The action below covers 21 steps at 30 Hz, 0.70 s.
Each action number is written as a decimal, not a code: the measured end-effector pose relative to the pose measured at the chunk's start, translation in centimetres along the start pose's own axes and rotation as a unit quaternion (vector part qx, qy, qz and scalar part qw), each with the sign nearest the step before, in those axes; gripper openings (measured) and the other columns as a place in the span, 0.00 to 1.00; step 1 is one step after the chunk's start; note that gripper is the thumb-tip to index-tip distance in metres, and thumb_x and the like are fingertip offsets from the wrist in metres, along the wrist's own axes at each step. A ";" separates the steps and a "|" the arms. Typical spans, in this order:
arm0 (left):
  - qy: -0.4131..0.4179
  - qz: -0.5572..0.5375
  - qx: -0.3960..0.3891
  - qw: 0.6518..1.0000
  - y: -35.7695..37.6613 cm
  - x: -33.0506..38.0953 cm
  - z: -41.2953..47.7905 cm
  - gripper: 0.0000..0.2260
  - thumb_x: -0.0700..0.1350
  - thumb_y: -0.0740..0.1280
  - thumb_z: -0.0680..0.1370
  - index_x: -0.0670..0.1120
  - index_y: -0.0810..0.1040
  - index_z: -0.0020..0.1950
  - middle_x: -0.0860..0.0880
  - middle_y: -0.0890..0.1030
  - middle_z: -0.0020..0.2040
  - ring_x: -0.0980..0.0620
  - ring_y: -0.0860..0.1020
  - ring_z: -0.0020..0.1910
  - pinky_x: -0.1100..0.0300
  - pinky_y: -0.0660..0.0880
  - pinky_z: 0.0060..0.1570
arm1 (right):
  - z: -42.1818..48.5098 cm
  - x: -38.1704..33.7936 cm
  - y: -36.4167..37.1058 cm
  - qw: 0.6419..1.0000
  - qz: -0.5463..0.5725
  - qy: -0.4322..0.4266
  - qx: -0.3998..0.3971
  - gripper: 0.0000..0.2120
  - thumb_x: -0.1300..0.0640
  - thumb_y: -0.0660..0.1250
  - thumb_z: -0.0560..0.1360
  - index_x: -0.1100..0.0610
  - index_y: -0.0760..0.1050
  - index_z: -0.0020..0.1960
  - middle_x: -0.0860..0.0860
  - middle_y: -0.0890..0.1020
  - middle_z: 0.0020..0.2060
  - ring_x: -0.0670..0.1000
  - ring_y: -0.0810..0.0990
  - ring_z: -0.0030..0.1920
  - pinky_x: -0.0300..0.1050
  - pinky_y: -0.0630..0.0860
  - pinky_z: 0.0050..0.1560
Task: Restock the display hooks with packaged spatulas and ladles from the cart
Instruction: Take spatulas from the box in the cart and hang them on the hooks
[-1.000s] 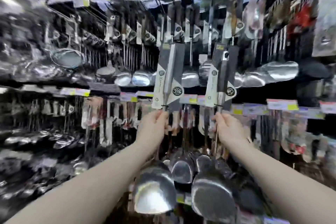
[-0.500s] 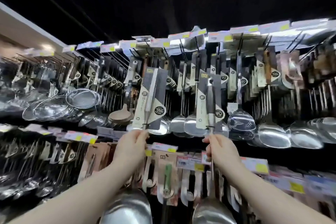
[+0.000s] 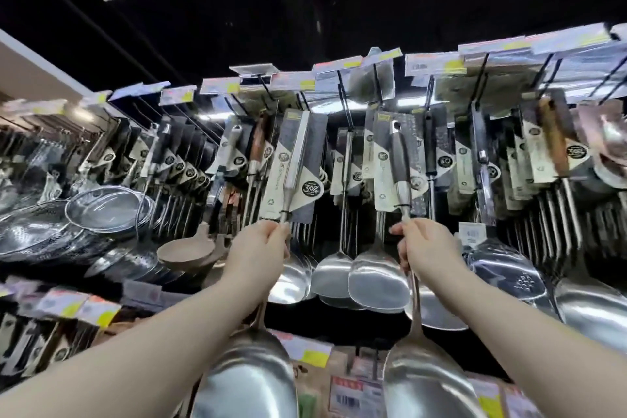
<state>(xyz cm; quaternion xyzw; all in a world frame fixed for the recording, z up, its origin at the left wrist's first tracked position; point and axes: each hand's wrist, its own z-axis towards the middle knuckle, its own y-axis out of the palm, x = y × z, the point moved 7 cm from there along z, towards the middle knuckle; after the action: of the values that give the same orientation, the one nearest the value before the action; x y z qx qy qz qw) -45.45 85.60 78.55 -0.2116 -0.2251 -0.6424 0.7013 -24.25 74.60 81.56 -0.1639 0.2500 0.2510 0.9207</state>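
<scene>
Left hand [image 3: 261,248]: seen near 7 o'clock, fingers curled round the thin shaft of the steel-handled spatula [image 3: 294,163], just under its card.
Steel-handled spatula: held upright, card end raised toward 12 o'clock, blade low at 6 o'clock.
Right hand [image 3: 424,244]: seen near 4 o'clock, closed round the shaft of the dark-handled spatula [image 3: 399,160], just under its card.
Dark-handled spatula: held upright, blade low at 5 o'clock; whether its card is threaded on a hook cannot be told.
Display hooks [image 3: 343,105]: ranged across the top row under price tags [image 3: 435,64], loaded with carded utensils.
Mesh strainers [image 3: 105,210]: hung at 9 o'clock.
Hung spatula blades [image 3: 378,285]: seen between the two hands.
</scene>
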 end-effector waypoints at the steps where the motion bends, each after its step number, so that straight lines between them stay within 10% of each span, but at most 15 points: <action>1: 0.004 -0.003 0.000 1.000 0.3 0.0 0.6 0.16 0.47 0.58 0.80 0.39 0.78 0.41 0.47 0.76 0.32 0.47 0.74 0.34 0.48 0.75 0.43 | 0.7 -0.1 0.0 1.000 -0.010 -0.005 0.004 0.17 0.56 0.52 0.82 0.53 0.72 0.38 0.51 0.73 0.26 0.49 0.71 0.27 0.42 0.69 0.30; 7: 0.020 -0.066 0.000 0.998 2.4 0.1 4.9 0.13 0.47 0.59 0.79 0.44 0.78 0.40 0.47 0.76 0.31 0.46 0.74 0.33 0.48 0.75 0.43 | 4.4 -1.0 0.5 0.998 -0.045 -0.037 0.033 0.17 0.53 0.52 0.81 0.50 0.73 0.38 0.50 0.73 0.28 0.53 0.73 0.34 0.55 0.75 0.48; 21: 0.054 -0.172 -0.025 0.983 4.4 -0.5 10.9 0.14 0.45 0.59 0.79 0.45 0.77 0.36 0.50 0.74 0.27 0.51 0.71 0.24 0.58 0.68 0.36 | 9.4 -5.8 1.6 0.981 -0.140 -0.059 0.119 0.18 0.55 0.50 0.81 0.55 0.79 0.47 0.55 0.76 0.41 0.54 0.74 0.45 0.53 0.74 0.52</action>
<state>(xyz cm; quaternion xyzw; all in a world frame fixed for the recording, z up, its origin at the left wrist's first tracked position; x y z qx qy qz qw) -41.57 92.77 87.07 -0.1522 -0.2037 -0.7696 0.5857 -25.90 77.69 92.18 -0.0719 0.1982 0.0975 0.9726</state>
